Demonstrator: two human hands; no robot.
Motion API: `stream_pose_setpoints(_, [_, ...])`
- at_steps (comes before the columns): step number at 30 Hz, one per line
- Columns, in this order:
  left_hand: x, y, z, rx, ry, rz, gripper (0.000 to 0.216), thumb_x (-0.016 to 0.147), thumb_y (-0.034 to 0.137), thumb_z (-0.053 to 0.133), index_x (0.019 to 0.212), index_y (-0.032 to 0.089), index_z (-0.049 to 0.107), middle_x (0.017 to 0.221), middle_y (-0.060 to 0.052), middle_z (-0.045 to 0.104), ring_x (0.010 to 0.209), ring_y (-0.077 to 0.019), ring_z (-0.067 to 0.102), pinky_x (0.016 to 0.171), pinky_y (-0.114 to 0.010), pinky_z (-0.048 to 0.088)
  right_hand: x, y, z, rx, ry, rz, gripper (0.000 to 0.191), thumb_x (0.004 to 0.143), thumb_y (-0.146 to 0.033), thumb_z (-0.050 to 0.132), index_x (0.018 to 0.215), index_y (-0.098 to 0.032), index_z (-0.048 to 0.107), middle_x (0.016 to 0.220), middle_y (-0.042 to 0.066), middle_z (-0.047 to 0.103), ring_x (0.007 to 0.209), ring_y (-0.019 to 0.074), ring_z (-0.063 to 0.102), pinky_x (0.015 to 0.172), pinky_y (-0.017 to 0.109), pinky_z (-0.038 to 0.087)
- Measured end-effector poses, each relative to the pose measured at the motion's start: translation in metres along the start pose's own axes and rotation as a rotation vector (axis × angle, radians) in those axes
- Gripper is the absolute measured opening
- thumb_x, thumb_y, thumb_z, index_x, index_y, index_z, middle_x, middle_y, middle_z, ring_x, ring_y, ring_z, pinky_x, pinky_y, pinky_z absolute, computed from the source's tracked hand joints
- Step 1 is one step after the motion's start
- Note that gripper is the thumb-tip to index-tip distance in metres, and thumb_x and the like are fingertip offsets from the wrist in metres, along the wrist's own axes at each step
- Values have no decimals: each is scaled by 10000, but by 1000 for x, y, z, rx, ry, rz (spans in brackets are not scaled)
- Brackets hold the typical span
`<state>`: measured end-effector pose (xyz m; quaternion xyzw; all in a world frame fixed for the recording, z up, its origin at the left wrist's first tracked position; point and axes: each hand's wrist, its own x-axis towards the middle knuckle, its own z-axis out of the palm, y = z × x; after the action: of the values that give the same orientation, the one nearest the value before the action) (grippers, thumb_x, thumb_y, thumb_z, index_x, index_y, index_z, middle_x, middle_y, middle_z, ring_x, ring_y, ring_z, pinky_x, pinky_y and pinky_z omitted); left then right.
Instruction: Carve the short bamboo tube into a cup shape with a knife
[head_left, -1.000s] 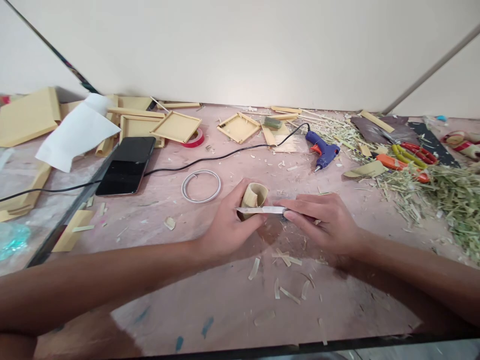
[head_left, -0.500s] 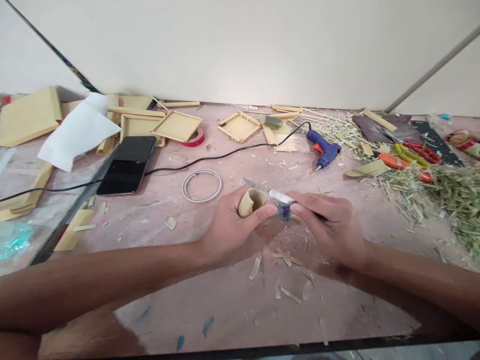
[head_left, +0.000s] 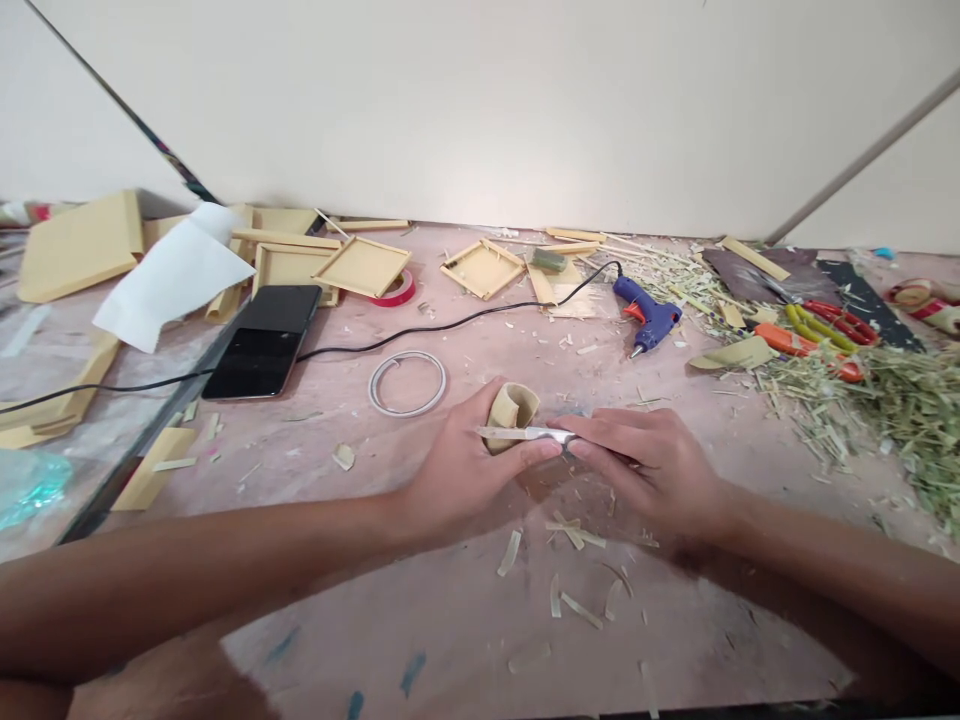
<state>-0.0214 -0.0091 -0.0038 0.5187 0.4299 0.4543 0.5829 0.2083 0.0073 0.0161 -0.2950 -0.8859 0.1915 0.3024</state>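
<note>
My left hand [head_left: 469, 445] is closed around a short, hollow, pale tan piece [head_left: 514, 405] that looks like bamboo, its open end facing up. In my right hand [head_left: 652, 460] is a slim craft knife [head_left: 544, 434] with a light metal handle. The knife's blade lies across the front of the tan piece, pointing left, and the left thumb rests close to the handle. Whether the edge bites into the piece I cannot tell. Thin pale shavings [head_left: 574, 530] lie on the table below my hands.
A roll of white tape [head_left: 407, 384] and a black phone [head_left: 262, 342] lie to the left. Behind are small square frames [head_left: 482, 268]. A blue glue gun [head_left: 649, 315], yellow-handled pliers [head_left: 821, 328] and a heap of green shavings [head_left: 907, 400] are on the right.
The knife has come down from above the tan piece's rim to lie across its front. My right hand has turned slightly; my left hand keeps its hold. The view has shifted a little.
</note>
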Motion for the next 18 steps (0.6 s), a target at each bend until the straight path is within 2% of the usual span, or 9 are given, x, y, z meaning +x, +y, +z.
stream_pose_setpoints(4, [1, -3, 4, -47, 58, -27, 385, 816, 407, 905, 826, 222, 568, 741, 20, 601, 711, -163, 578, 654, -294, 493, -1, -6, 2, 50, 32, 48, 267, 1093, -143, 600, 1259, -208, 799, 857, 18, 805, 692, 141, 710, 614, 248, 511])
stream_pose_setpoints(10, [2, 0, 0, 40, 42, -17, 441, 899, 500, 838, 765, 189, 556, 704, 39, 470, 648, -112, 440, 588, -257, 350, -1, -9, -5, 27, 275, 144, 297, 1089, -159, 612, 1290, -289, 787, 1114, 36, 862, 906, 180, 807, 794, 282, 617])
stream_pose_setpoints(12, [2, 3, -3, 64, 35, 9, 431, 899, 492, 844, 808, 192, 549, 723, 45, 473, 649, -106, 431, 587, -250, 351, 0, -7, -8, 3, 227, 110, 275, 1094, -184, 609, 1277, -281, 790, 1062, 47, 858, 859, 188, 795, 743, 297, 603])
stream_pose_setpoints(15, [0, 6, -6, 63, 11, 58, 414, 864, 442, 887, 991, 210, 568, 846, 34, 549, 724, -119, 509, 658, -249, 427, 0, -4, -9, -7, 91, 45, 265, 1094, -192, 601, 1272, -243, 791, 875, 29, 808, 694, 159, 717, 624, 283, 521])
stream_pose_setpoints(18, [-2, 6, -6, 94, -38, 77, 434, 861, 383, 897, 1147, 225, 611, 932, 16, 608, 805, -137, 569, 737, -263, 468, -1, -2, -5, -5, 16, 35, 282, 1086, -176, 587, 1279, -211, 788, 840, 20, 780, 670, 146, 688, 610, 275, 482])
